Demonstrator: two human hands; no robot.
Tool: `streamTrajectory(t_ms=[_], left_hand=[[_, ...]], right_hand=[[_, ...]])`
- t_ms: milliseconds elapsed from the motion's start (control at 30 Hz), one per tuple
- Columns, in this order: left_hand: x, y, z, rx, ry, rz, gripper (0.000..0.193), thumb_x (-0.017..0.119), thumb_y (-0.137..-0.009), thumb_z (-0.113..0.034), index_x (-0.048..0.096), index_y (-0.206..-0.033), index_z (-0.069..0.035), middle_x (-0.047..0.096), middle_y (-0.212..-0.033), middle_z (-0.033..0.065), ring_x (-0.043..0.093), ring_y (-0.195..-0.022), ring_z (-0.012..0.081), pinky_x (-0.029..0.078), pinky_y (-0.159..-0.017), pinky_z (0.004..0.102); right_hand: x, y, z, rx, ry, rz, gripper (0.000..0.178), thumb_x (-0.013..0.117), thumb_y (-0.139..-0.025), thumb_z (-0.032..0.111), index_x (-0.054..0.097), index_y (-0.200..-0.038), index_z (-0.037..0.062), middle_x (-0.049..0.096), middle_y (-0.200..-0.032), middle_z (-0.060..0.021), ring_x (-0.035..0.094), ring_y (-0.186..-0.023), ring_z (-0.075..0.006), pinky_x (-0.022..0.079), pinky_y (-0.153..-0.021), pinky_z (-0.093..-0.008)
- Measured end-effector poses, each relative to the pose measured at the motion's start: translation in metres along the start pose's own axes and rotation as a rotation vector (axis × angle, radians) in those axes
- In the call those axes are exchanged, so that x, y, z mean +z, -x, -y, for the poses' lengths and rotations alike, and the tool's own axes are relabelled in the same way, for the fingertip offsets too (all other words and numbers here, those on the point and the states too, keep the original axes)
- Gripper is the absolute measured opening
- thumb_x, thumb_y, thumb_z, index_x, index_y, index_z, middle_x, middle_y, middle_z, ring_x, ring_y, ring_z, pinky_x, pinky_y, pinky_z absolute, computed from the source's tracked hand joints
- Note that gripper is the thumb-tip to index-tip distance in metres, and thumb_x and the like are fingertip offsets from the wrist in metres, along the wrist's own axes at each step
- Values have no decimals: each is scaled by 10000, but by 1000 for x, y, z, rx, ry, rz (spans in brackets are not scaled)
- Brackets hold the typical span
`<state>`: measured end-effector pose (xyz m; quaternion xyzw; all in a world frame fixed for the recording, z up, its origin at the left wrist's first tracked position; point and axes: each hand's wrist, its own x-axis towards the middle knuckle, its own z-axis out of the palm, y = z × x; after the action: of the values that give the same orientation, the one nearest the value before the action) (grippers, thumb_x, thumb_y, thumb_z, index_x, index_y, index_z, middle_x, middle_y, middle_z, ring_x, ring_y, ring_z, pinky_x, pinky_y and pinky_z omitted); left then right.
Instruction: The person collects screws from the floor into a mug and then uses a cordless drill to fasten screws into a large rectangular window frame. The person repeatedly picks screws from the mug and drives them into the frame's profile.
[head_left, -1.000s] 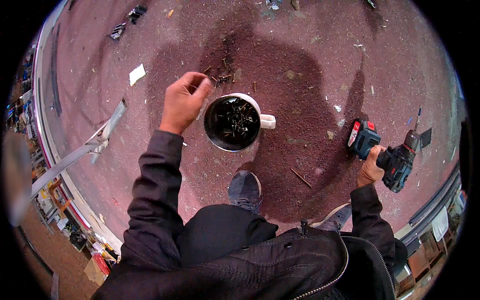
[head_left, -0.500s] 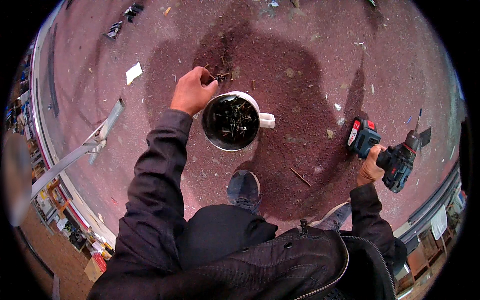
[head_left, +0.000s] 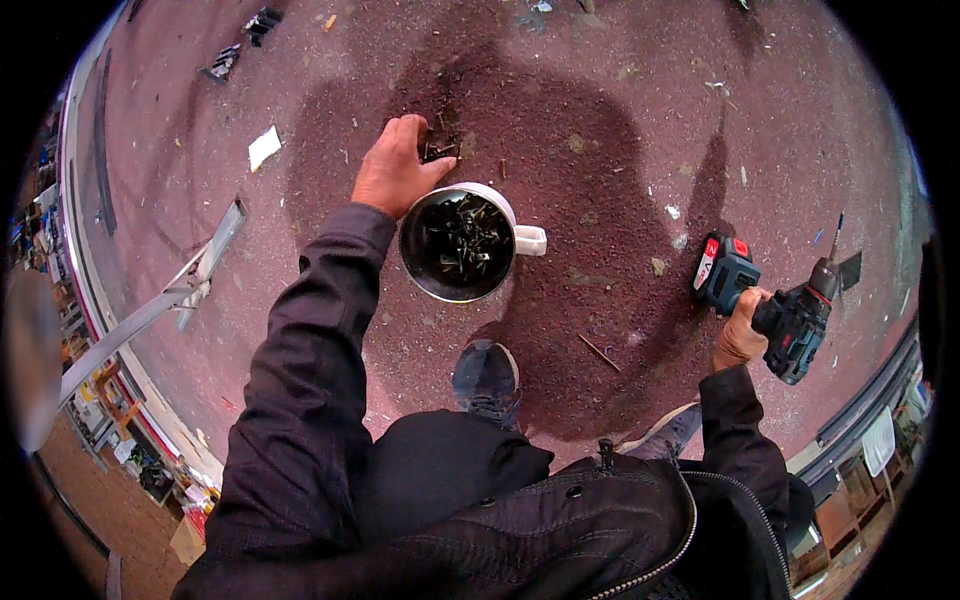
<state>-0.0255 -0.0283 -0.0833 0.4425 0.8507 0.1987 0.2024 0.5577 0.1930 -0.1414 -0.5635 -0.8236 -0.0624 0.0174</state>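
My left hand (head_left: 398, 168) is down at the floor just beyond a white mug (head_left: 528, 240). Its thumb and fingers are spread around a small heap of dark screws (head_left: 440, 146), with nothing visibly gripped. The mug has a dark inside and a handle on its right. Many loose screws (head_left: 468, 238), dark and brassy, lie in it. In my right hand (head_left: 741, 335), off to the right, is a cordless drill (head_left: 795, 325) with a red-and-black battery; my fingers are wrapped round its grip and its bit points away from me.
A long thin screw or nail (head_left: 600, 352) lies right of my shoe (head_left: 486, 378). To the left are a metal bar (head_left: 212, 262) and a white scrap (head_left: 264, 148). Dark metal pieces (head_left: 222, 64) lie far left. Cluttered shelving (head_left: 60, 240) lines the left edge.
My left hand has shifted slightly right and away from me, and its thumb and fingers have spread apart over the heap. The right hand with the drill has stayed put.
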Motion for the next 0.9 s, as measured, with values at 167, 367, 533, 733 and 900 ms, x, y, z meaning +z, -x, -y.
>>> streamTrajectory(t_ms=[167, 367, 533, 733, 900], left_hand=[[2, -2, -3, 12, 8, 11, 455, 823, -837, -274, 621, -1161, -27, 639, -1110, 197, 658, -1034, 389, 545, -885, 450], [3, -2, 0, 88, -33, -25, 323, 771, -898, -214, 653, -1161, -67, 653, -1032, 133, 687, -848, 292, 567, -776, 410], [6, -3, -1, 96, -25, -26, 292, 769, -897, -210, 665, -1142, -90, 656, -1016, 130, 692, -840, 301, 568, -766, 412], [1, -7, -6, 84, -52, 41, 231, 747, -904, -220, 678, -1098, -116, 657, -1019, 156, 683, -894, 373, 563, -791, 454], [0, -8, -2, 92, -59, 55, 215, 739, -895, -206, 680, -1080, -113, 658, -988, 175, 678, -901, 396, 559, -792, 471]], right_hand=[[2, 1, -2, -154, 323, -95, 406, 592, -923, -41, 528, -1303, 88, 536, -1196, -13, 589, -1113, -135, 480, -969, -254], [-17, -6, 23, -187, 158, -304, 384, 656, -927, 37, 547, -1284, 124, 573, -1132, 16, 666, -936, -143, 527, -820, -265], [-15, -7, 21, -69, -37, -270, 278, 689, -922, 84, 613, -1188, 118, 636, -1045, 14, 671, -891, -145, 530, -787, -271], [-37, -17, 50, 144, -676, -346, 83, 680, -939, 131, 680, -986, 63, 653, -875, 32, 665, -850, -155, 521, -806, -260], [-17, -11, 27, 189, -737, -217, 232, 588, -967, 39, 598, -1198, 53, 624, -1102, -13, 628, -1021, -134, 480, -936, -242]])
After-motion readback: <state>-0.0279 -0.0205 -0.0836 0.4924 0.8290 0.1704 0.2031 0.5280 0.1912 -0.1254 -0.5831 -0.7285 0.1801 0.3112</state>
